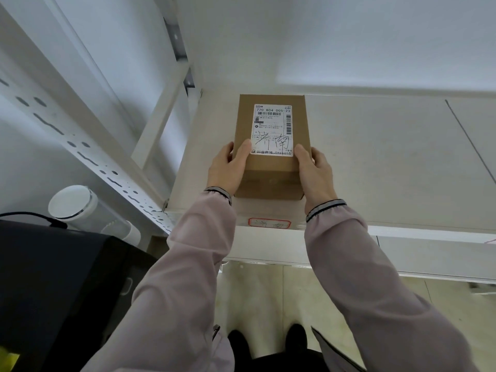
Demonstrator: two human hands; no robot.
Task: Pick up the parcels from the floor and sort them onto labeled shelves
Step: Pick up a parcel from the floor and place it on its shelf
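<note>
A brown cardboard parcel (pixel 271 167) with a white shipping label (pixel 272 128) and black handwriting rests on a white shelf board (pixel 375 162), near its left end. My left hand (pixel 228 167) grips the parcel's left side with the thumb on top. Gripping the opposite side is my right hand (pixel 314 173), thumb at the label's corner. A red-bordered handwritten tag (pixel 269 223) is stuck on the shelf's front edge just below the parcel.
A perforated white shelf upright (pixel 88 154) slants down the left. Left of it stand a white cylinder (pixel 72 202) and a black case (pixel 67 285). A lower shelf (pixel 429 259) shows beneath; tiled floor (pixel 257 299) and my shoes lie below.
</note>
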